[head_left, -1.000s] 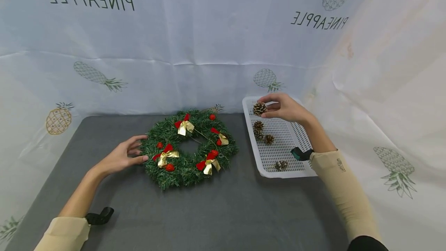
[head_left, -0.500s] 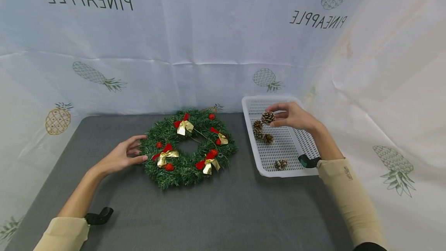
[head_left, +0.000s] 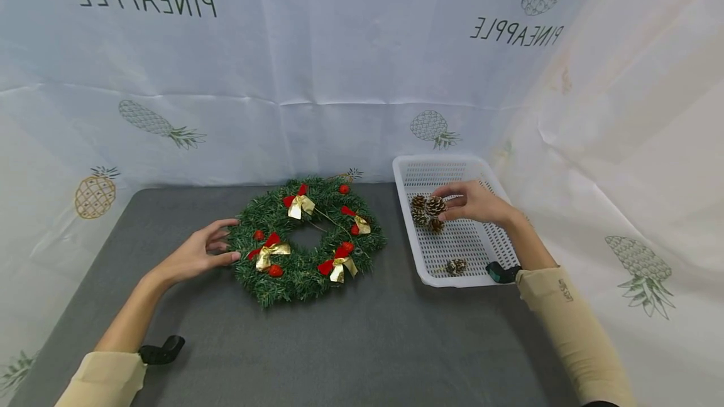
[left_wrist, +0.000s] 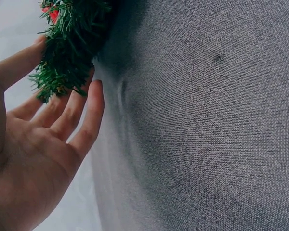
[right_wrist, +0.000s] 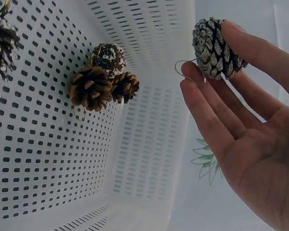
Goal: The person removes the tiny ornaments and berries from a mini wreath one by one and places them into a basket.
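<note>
A green wreath (head_left: 300, 291) with red-and-gold bows and red balls lies on the grey table. My left hand (head_left: 195, 253) holds its left edge, thumb on one side and fingers on the other among the sprigs (left_wrist: 67, 53). On the right, my right hand (head_left: 475, 203) pinches a pine cone (right_wrist: 214, 48) between thumb and fingers, over the white basket (head_left: 415, 256). Its scales have pale tips, and a thin loop of cord hangs from it. In the right wrist view, brown pine cones (right_wrist: 90, 89) sit clustered in the basket, one frosted white.
Another frosted pine cone (head_left: 455, 267) lies near the front of the basket. A pineapple-printed white curtain (head_left: 339, 68) hangs behind the grey table (head_left: 317, 357) and along its sides. Each wrist wears a dark strap-on camera (head_left: 162, 350).
My right hand has moved the pine cone slightly right and toward me, from the basket's back-left corner to above the clustered cones. The left hand and wreath have stayed put.
</note>
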`<state>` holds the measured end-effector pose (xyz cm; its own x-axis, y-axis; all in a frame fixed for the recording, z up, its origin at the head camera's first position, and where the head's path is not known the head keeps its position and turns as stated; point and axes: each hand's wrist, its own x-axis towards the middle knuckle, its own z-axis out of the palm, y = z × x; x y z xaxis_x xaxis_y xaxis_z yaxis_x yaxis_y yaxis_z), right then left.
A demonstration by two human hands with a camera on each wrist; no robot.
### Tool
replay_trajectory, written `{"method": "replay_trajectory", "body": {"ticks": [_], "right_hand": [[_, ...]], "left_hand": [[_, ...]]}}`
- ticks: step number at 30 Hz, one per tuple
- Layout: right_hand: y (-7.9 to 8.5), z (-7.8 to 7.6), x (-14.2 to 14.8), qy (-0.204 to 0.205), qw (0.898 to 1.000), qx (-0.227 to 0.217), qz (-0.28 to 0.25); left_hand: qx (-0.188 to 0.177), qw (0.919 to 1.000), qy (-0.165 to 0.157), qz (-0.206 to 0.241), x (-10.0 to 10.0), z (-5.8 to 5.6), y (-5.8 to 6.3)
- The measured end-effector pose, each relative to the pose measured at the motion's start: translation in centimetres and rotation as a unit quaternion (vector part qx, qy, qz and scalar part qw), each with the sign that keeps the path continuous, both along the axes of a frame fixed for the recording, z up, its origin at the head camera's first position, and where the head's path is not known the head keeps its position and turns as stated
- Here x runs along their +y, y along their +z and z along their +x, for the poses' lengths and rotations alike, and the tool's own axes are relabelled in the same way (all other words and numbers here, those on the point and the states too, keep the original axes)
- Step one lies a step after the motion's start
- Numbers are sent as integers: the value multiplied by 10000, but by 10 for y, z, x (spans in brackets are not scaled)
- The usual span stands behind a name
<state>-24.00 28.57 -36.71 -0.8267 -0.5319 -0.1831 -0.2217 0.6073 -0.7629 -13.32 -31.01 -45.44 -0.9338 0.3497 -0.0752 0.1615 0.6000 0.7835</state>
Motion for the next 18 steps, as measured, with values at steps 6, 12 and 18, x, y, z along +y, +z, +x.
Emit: {"method": "replay_trajectory", "body": {"ticks": [6, 12, 18], "right_hand": [[2, 0, -1, 96, 9999, -57, 44], [7, -2, -3, 192, 9995, -139, 189], [8, -4, -5, 314, 9987, -314, 256]], "left_hand": [[-19, 10000, 1, 32, 0, 0, -1], [-11, 10000, 13, 48, -1, 0, -1], [-53, 10000, 18, 61, -1, -1, -2]]}}
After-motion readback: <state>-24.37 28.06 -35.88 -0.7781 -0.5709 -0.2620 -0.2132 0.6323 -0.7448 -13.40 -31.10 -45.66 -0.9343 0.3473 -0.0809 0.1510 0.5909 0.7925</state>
